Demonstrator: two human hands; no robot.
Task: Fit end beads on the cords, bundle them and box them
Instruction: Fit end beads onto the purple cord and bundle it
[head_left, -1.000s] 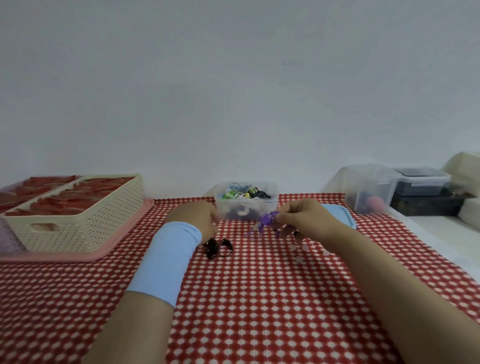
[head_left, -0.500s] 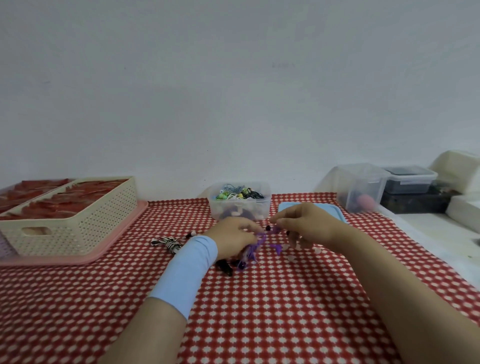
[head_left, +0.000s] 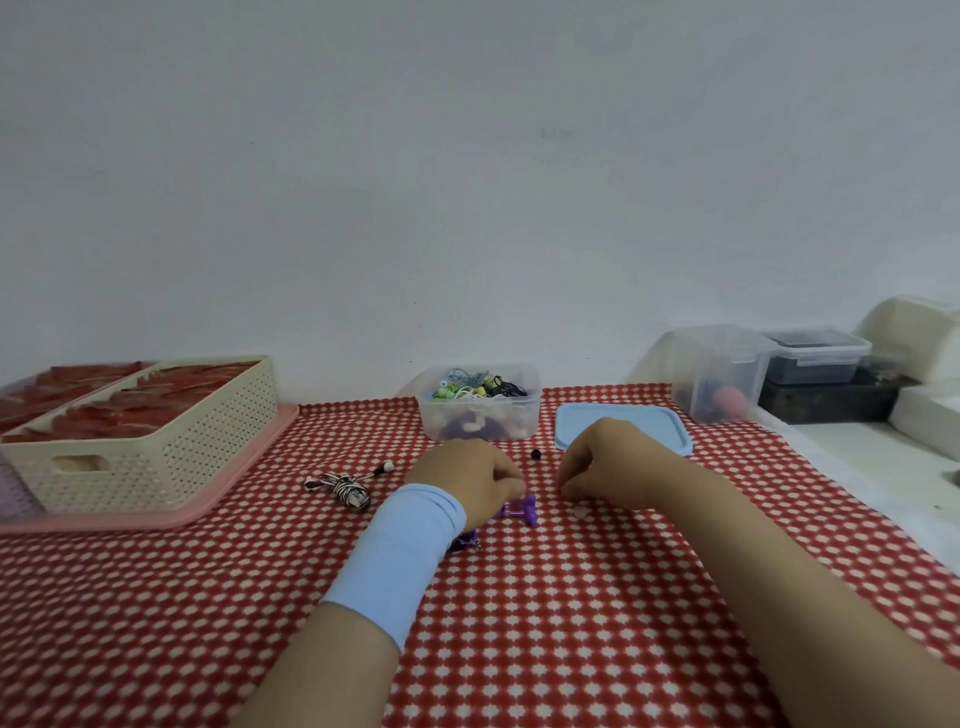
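A purple cord (head_left: 521, 510) lies on the red checked cloth, partly under my left hand (head_left: 467, 486), whose curled fingers hold it against the table. More purple shows below the wrist, beside the light blue wristband. My right hand (head_left: 608, 467) rests on the cloth just to the right, apart from the cord, fingers curled down; what is under them is hidden. Between the hands, farther back, sits a small black bead (head_left: 535, 454). A bundled black-and-white cord (head_left: 349, 489) lies to the left. Behind stands a clear box (head_left: 524, 415) holding several coloured cords.
The blue lid (head_left: 649, 423) lies beside the clear box. A cream perforated basket (head_left: 156, 447) on a pink tray stands at the left. Clear and dark containers (head_left: 719, 374) sit at the back right beyond the cloth's edge.
Both hands have come down to the cloth. My right hand let go of the purple cord and moved right. My left hand brought the cord down onto the table.
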